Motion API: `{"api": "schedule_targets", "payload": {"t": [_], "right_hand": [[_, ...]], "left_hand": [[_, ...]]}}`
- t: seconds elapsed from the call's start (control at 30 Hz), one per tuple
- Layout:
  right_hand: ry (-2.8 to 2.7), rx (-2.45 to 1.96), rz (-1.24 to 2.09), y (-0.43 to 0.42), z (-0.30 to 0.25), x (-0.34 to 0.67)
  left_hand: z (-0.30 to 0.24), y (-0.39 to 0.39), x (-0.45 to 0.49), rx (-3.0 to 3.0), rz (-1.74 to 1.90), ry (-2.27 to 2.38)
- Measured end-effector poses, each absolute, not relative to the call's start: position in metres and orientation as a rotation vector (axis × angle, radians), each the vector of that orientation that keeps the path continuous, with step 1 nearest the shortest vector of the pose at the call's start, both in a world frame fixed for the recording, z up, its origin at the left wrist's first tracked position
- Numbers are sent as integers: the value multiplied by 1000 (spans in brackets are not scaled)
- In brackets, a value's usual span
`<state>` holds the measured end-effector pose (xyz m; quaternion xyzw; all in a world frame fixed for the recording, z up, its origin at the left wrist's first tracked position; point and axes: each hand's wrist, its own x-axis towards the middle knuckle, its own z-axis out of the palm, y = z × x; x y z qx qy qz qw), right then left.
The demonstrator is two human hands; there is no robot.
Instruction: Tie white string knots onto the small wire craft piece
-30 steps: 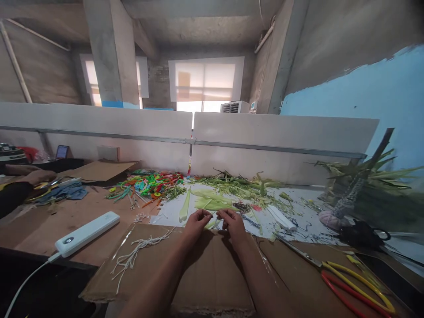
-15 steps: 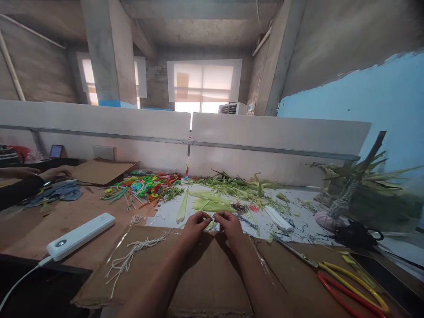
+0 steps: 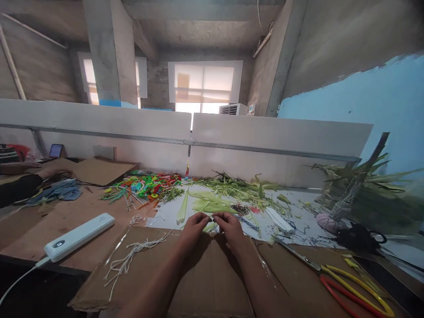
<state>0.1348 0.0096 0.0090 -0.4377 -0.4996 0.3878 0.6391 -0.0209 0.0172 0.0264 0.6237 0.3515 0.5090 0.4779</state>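
Note:
My left hand [image 3: 196, 227] and my right hand [image 3: 229, 224] meet fingertip to fingertip above the far edge of a cardboard sheet [image 3: 212, 274]. Thumb and forefinger are pinched together on each. Whatever lies between the fingertips is too small to make out. Pale green corn husks [image 3: 210, 202] lie just beyond, on a white sheet [image 3: 167, 216]. A single folded husk [image 3: 183, 205] rests to the left of them. White strings [image 3: 132, 254] are spread on the cardboard, left of my left forearm.
Scissors [image 3: 318, 267] with red and yellow handles lie at right, near a dark flat object [image 3: 387, 278]. A white power strip-like device [image 3: 79, 236] with a cable sits at left. Colourful twisted pieces [image 3: 145, 185] are heaped behind. A co-worker's arm [image 3: 23, 187] reaches in at far left.
My hands stay almost in place, fingertips still together, with only a slight shift. The view has moved a little. At far left, the co-worker's hands have shifted slightly.

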Motion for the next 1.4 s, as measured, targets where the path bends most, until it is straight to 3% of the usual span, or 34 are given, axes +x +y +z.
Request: {"api": "schedule_targets", "payload": {"t": [1.4], "right_hand": [[-1186, -1003, 886, 7, 13, 137]], "left_hand": [[28, 16, -21, 1498, 1268, 914]]}}
